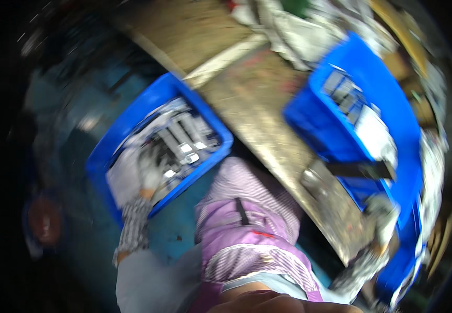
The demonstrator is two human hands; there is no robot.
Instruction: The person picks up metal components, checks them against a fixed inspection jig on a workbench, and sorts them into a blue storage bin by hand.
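Both within easy reach, likely by design: blue left bin [227, 142] beside bench [257, 120], holding metal parts [181, 136] under left hand [150, 169]; blue right bin [309, 122] on bench, right hand [382, 215] near corner. Fingers blurred; cannot tell grip.

Grey strips [170, 142], perhaps metal, in blue bin [166, 86]
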